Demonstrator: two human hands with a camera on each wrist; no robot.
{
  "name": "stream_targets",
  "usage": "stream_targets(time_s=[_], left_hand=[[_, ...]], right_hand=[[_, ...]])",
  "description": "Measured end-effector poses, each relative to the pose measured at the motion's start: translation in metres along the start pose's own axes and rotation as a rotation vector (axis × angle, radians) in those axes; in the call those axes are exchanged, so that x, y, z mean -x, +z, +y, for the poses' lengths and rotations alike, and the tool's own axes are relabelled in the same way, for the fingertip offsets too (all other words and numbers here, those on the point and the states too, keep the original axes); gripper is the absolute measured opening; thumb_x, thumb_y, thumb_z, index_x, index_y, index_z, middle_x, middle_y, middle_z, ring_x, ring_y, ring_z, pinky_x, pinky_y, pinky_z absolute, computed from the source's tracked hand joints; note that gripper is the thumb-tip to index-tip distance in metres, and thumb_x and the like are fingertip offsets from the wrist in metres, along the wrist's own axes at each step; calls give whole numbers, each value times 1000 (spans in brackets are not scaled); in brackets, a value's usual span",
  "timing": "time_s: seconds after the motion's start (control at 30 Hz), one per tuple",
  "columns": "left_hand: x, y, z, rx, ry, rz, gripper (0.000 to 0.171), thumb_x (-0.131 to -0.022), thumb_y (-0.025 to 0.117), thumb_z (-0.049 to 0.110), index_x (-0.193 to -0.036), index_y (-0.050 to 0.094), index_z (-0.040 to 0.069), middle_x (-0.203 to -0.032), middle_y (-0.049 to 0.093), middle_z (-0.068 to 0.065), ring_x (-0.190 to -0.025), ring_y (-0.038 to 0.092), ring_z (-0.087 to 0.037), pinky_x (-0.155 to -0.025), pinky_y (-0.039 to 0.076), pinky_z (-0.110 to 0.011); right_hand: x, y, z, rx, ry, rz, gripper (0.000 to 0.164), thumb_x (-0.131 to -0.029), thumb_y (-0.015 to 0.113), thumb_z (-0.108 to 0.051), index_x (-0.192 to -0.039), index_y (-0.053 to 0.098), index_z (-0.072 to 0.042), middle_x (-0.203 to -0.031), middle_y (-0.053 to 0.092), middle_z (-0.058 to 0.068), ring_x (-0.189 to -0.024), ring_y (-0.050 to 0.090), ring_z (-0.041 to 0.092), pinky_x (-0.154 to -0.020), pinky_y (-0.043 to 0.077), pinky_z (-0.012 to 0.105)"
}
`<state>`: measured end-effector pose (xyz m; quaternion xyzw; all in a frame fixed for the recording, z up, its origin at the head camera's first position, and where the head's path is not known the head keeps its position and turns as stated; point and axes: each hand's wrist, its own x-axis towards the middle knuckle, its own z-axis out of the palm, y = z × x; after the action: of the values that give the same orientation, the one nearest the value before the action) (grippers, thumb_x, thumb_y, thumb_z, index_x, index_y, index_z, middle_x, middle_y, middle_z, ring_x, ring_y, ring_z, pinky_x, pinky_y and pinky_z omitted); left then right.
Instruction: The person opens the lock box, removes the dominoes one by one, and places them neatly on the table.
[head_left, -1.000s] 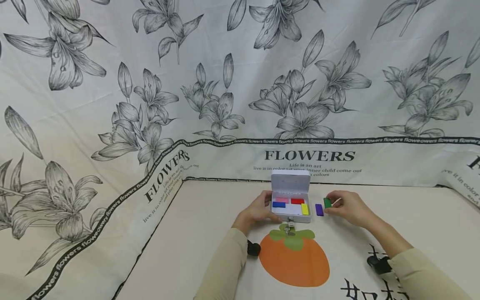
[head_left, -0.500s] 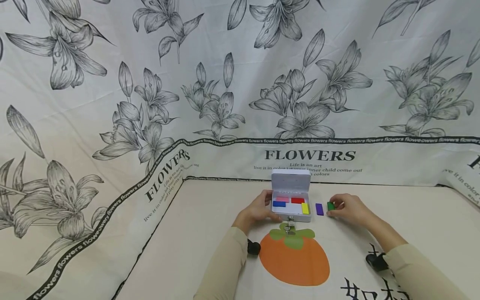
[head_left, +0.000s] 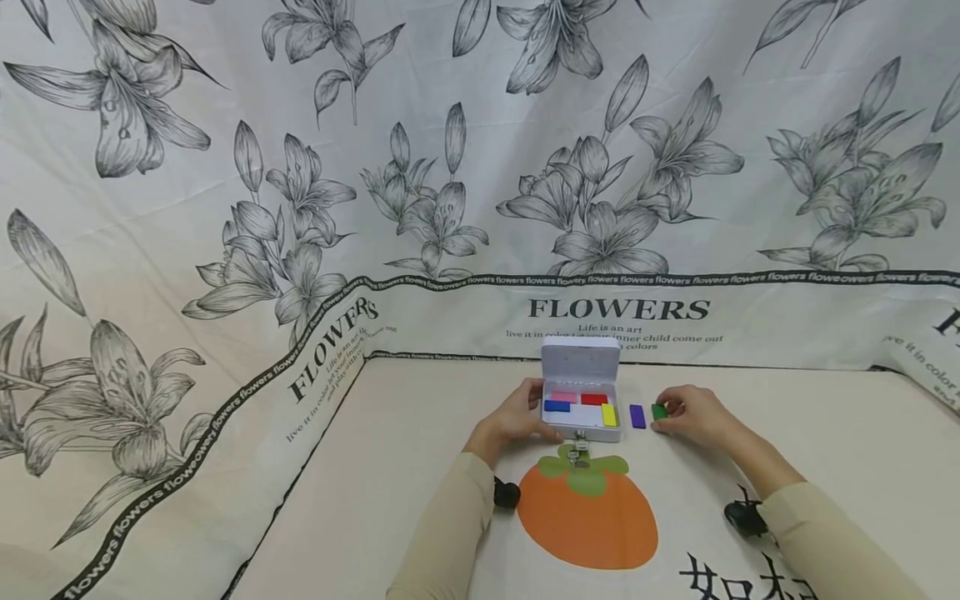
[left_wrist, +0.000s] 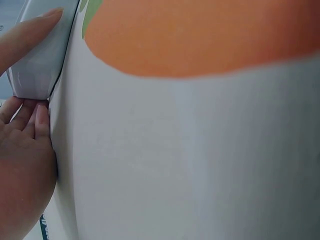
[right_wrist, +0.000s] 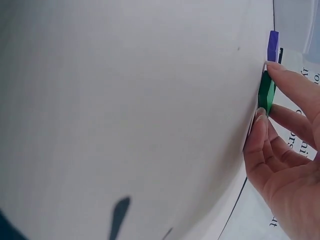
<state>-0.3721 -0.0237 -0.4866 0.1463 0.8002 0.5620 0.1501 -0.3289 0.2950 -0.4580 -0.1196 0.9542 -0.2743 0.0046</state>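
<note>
Head view: my right hand [head_left: 693, 414] pinched the green block [head_left: 659, 412], on or just above the tablecloth [head_left: 397, 467], right of the purple block [head_left: 637, 417]; my left hand [head_left: 517, 414] gripped the white box [head_left: 597, 434] by its left end. Sideways drift, I judged, could knock the purple block askew. The green block's long axis appeared to point away from me.

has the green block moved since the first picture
Yes: in the head view, the green block has shifted slightly right and lower in the picture, farther from the stationary purple block.
</note>
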Motion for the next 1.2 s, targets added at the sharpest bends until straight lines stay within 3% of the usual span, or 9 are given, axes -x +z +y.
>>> stream_targets(time_s=[0.57, 0.9, 1.2], left_hand=[[-4, 1, -3, 1, 35, -12, 99, -64, 92, -5, -147, 43, 13, -155, 45, -8, -146, 39, -31, -125, 29, -43], [-2, 1, -1, -1, 14, 2, 99, -64, 92, -5, -147, 43, 14, -155, 46, -8, -146, 39, -32, -124, 29, -44], [2, 1, 1, 10, 18, 3, 98, -63, 91, -7, -147, 44, 12, -154, 46, -9, -145, 40, -32, -124, 29, -45]], right_hand=[[2, -3, 1, -2, -12, -1, 49, -81, 85, -18, -114, 66, 12, -93, 65, 14, -83, 57, 25, -73, 52, 39], [18, -13, -2, -4, 1, -22, 69, -80, 87, -23, -129, 55, 15, -106, 64, 23, -88, 59, 28, -77, 56, 42], [31, -26, -11, 19, -48, -1, 70, -82, 86, -29, -129, 57, 13, -110, 65, 23, -94, 62, 31, -77, 57, 43]])
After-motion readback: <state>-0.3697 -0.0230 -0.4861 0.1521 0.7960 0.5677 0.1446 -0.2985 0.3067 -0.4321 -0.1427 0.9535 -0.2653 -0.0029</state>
